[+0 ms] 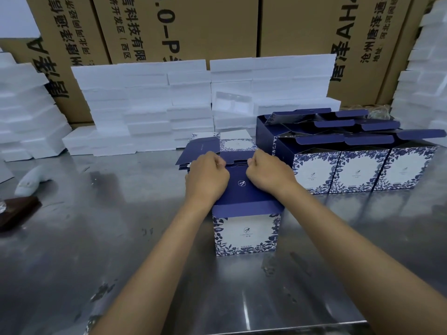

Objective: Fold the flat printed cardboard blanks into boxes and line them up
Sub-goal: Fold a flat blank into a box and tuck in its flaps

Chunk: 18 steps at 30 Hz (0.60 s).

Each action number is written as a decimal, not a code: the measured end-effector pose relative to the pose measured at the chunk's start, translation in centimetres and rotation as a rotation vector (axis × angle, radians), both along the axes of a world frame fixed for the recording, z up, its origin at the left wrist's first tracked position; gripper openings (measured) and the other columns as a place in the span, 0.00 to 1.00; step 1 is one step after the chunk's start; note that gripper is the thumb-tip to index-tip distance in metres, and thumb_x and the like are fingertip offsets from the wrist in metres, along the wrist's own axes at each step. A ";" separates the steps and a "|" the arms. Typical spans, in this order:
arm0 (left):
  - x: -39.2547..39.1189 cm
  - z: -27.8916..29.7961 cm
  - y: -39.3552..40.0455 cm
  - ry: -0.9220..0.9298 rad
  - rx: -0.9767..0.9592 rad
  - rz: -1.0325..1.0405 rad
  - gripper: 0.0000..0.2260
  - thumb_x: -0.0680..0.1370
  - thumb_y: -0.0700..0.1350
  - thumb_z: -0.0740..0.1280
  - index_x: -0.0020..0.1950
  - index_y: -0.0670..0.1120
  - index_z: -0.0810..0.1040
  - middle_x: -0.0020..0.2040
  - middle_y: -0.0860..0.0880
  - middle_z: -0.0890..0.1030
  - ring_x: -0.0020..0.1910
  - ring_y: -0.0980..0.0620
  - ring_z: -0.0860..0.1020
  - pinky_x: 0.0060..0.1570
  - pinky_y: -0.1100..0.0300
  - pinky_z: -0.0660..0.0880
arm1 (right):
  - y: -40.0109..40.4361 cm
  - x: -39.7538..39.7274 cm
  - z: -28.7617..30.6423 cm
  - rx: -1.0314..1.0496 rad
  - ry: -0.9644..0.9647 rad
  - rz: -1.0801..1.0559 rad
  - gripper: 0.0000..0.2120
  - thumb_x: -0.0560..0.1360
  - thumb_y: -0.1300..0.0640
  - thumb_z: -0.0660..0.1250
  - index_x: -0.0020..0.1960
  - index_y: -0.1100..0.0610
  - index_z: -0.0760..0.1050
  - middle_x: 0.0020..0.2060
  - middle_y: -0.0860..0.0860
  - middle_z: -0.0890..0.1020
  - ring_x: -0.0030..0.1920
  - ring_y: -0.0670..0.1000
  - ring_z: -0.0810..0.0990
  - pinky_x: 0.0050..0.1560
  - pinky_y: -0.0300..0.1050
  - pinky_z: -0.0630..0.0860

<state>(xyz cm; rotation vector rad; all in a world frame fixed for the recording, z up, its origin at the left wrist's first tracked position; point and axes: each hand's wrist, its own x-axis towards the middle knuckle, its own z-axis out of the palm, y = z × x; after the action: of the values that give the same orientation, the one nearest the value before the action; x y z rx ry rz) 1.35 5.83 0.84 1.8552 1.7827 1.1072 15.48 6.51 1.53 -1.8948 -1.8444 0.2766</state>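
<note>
A blue-and-white floral box (245,234) stands upright on the steel table in front of me, its navy top panel facing up. My left hand (206,178) and my right hand (269,176) both press on that top panel at its far edge, fingers curled over the flaps. Just behind the box lies a stack of flat printed blanks (217,145). To the right, several folded boxes (360,169) stand in rows with their navy lids open.
White foam blocks (145,105) are stacked along the back and at both sides, in front of big brown cartons (193,27). On the steel table (96,238) at the left lie a white object (31,181) and a dark wooden piece (17,210).
</note>
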 end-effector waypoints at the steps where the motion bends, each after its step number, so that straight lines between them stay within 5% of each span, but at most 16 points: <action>1: 0.0 0.1 -0.1 0.013 0.055 -0.024 0.07 0.79 0.39 0.61 0.53 0.44 0.78 0.54 0.48 0.80 0.58 0.44 0.75 0.60 0.47 0.72 | 0.0 0.0 0.1 -0.002 -0.011 -0.006 0.07 0.84 0.53 0.54 0.51 0.56 0.65 0.57 0.57 0.80 0.57 0.61 0.76 0.54 0.53 0.67; 7: 0.1 0.7 -1.2 0.301 0.255 -0.182 0.04 0.79 0.42 0.65 0.51 0.46 0.80 0.49 0.50 0.77 0.54 0.48 0.73 0.56 0.51 0.70 | -0.2 -0.4 0.3 -0.002 -0.120 -0.080 0.15 0.84 0.51 0.54 0.63 0.59 0.72 0.63 0.59 0.78 0.64 0.62 0.75 0.60 0.55 0.67; 10: -0.6 0.0 -2.4 0.270 0.247 -0.248 0.04 0.79 0.43 0.66 0.50 0.46 0.80 0.48 0.50 0.76 0.52 0.49 0.72 0.54 0.57 0.68 | -0.8 -0.6 0.6 0.166 -0.243 -0.039 0.14 0.83 0.52 0.58 0.62 0.60 0.73 0.64 0.59 0.75 0.67 0.61 0.71 0.63 0.57 0.68; 15: -1.2 -2.6 -4.4 -0.040 0.373 -0.187 0.10 0.82 0.46 0.62 0.43 0.44 0.76 0.42 0.52 0.77 0.43 0.54 0.72 0.44 0.59 0.66 | -3.0 -1.1 1.5 0.387 -0.194 0.308 0.05 0.80 0.53 0.63 0.47 0.54 0.71 0.43 0.51 0.81 0.48 0.58 0.79 0.44 0.51 0.75; 18: -0.6 -3.2 -5.1 0.003 0.566 -0.084 0.15 0.82 0.49 0.58 0.37 0.45 0.67 0.36 0.55 0.69 0.39 0.54 0.66 0.39 0.60 0.60 | -4.7 -1.1 0.8 0.522 -0.196 0.346 0.06 0.79 0.53 0.64 0.46 0.54 0.73 0.35 0.48 0.80 0.39 0.57 0.79 0.37 0.50 0.73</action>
<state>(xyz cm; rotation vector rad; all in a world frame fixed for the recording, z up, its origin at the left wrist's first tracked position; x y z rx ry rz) 0.73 0.68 -2.38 2.2059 1.4694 1.7041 14.42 1.81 2.29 -1.2842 -2.1119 -0.2712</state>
